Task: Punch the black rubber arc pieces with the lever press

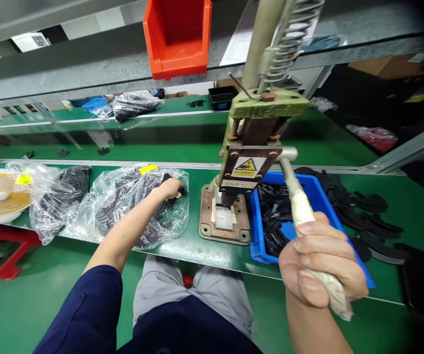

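Observation:
My right hand (320, 260) is wrapped around the tape-covered lever (298, 196) of a green hand press (269, 105). The press head carries a yellow warning label and stands over a metal base plate (206, 221), where a small pale block (224, 218) sits under the punch. My left hand (171, 188) reaches to the right end of a clear plastic bag (105, 184) of black curved parts. Its fingers are closed on a black part (182, 191), mostly hidden by the hand.
Right of the press stands a blue bin (254, 246) of black pieces, with black curved parts (372, 201) beyond it. Another filled bag (59, 196) and a yellow round dish (9, 194) lie left. An orange bin (178, 66) hangs above the bench (193, 253).

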